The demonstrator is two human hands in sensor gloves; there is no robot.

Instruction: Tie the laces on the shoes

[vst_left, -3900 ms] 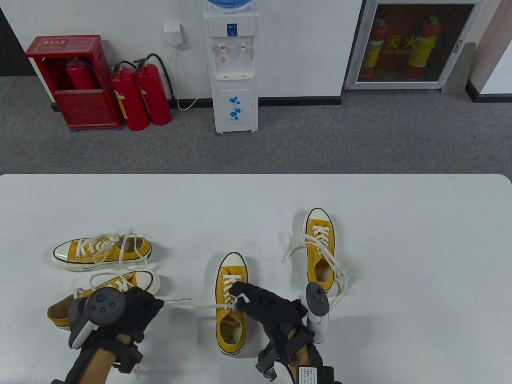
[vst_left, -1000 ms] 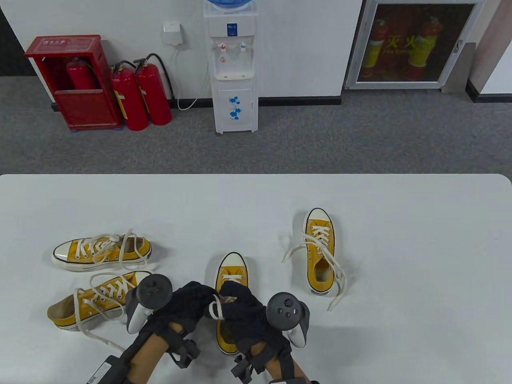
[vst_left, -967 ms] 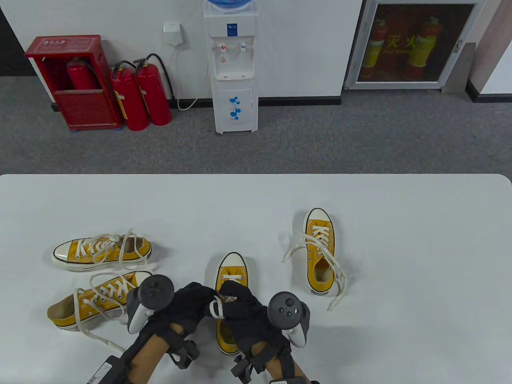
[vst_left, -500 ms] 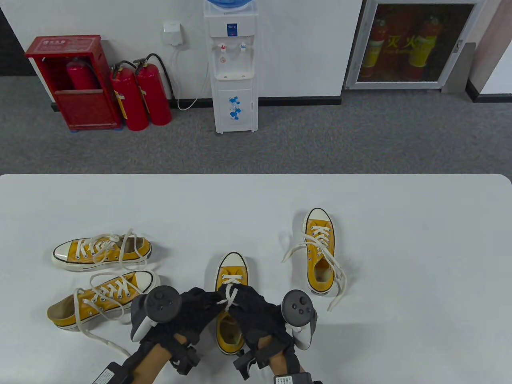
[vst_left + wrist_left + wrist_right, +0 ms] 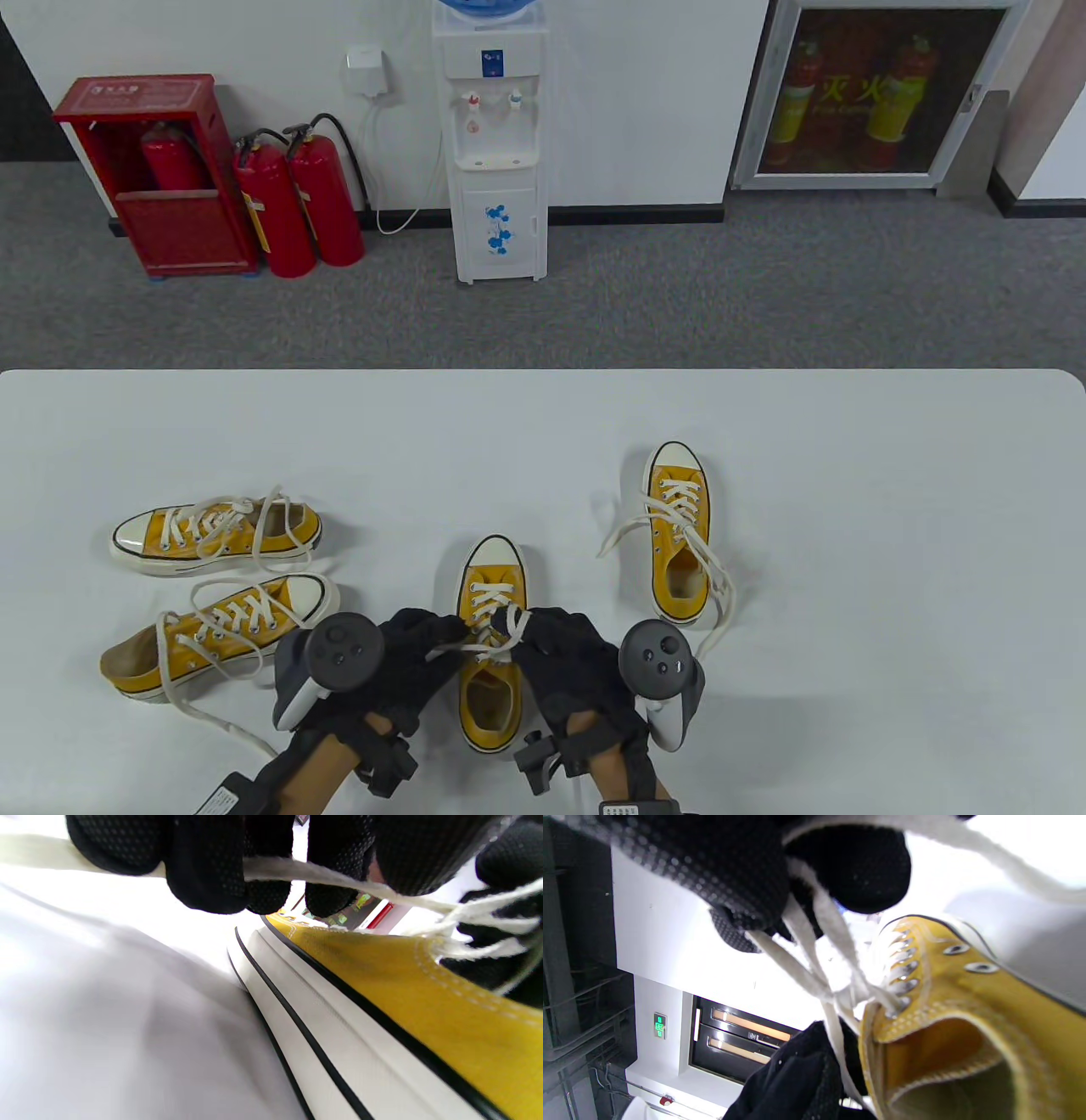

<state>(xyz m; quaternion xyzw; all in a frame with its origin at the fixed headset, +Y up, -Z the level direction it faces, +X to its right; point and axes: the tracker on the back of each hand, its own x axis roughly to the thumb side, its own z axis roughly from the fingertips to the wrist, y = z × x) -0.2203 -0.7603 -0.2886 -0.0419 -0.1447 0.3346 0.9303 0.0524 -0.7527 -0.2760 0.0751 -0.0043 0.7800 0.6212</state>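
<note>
The shoe (image 5: 489,643) sat at the counter's (image 5: 848,509) six o'clock; my left hand (image 5: 407,658) and right hand (image 5: 564,649) each pinched its lace (image 5: 488,632). Uneven pulling risked slipping a loop free.

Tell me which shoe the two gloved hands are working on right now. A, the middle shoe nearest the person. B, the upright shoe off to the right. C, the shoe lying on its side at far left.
A: the left hand and right hand both pinch the white laces over the middle shoe.
</note>
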